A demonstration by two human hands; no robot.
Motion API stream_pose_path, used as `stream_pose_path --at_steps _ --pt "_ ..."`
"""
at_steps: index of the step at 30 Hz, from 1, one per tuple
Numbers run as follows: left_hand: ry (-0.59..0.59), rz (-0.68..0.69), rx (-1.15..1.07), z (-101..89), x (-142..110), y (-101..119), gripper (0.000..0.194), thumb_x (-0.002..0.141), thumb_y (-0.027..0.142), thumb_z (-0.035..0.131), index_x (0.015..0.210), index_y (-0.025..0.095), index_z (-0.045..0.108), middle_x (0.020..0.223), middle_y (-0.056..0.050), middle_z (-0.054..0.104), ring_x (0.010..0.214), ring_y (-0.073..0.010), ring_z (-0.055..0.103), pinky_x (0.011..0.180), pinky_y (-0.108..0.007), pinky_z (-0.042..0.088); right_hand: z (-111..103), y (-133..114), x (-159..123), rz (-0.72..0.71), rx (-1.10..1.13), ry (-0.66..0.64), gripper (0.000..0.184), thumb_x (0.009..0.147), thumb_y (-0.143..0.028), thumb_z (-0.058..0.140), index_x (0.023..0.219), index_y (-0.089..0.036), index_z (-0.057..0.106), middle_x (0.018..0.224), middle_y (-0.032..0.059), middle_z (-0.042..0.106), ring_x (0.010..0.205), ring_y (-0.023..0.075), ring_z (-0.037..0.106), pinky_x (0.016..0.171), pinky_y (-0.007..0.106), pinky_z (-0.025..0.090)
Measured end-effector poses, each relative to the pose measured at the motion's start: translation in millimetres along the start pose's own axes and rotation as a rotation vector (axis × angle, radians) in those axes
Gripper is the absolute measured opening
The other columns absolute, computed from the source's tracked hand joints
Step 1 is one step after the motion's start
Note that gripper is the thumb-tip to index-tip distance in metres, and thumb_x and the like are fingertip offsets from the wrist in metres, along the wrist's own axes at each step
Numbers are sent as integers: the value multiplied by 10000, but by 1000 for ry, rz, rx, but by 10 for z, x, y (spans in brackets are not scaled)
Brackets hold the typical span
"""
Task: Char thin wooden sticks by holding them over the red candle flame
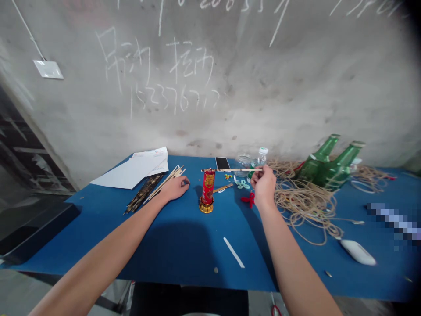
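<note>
My right hand is closed on one end of a thin wooden stick, held roughly level. The stick's other end, darkened, lies across the top of a red candle with gold markings. The candle stands upright on a gold base; I cannot make out a flame. My left hand rests on the table with curled fingers, beside a bundle of pale sticks. Left of these lies a bundle of dark-mottled sticks. A red knotted ornament lies below my right hand.
Tangled tan cord and green bottles occupy the right side of the blue table. White papers lie back left, a phone and glass jar at the back. A white strip lies in front.
</note>
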State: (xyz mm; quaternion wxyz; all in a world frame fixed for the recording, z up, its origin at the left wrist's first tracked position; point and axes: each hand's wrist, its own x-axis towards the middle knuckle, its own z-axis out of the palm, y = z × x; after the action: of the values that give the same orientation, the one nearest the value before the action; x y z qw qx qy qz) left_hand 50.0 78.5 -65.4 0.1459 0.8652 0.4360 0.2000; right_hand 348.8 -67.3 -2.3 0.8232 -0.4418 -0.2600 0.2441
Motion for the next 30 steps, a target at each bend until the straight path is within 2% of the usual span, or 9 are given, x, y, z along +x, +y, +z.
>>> stream_pose_path --at_steps 3,20,30 --pt "4 3 -3 -5 -4 9 238 922 293 573 1080 217 733 805 -48 715 747 -223 664 648 -334 409 16 -12 -18 11 21 34 318 968 -439 530 759 -201 564 549 -75 407 438 89 340 388 198 250" --pt "6 10 -13 -32 -13 38 212 924 299 580 1051 221 730 780 -48 716 753 -240 681 663 -355 435 68 18 -96 -10 5 -26 366 937 -520 575 744 -208 577 542 -73 422 441 90 354 388 212 264" --pt "7 16 -5 -24 -10 26 212 932 299 584 1064 217 729 805 -49 722 770 -237 683 673 -350 435 73 69 -138 -63 -33 -86 513 888 -695 641 737 -210 572 547 -75 419 446 79 352 391 212 260"
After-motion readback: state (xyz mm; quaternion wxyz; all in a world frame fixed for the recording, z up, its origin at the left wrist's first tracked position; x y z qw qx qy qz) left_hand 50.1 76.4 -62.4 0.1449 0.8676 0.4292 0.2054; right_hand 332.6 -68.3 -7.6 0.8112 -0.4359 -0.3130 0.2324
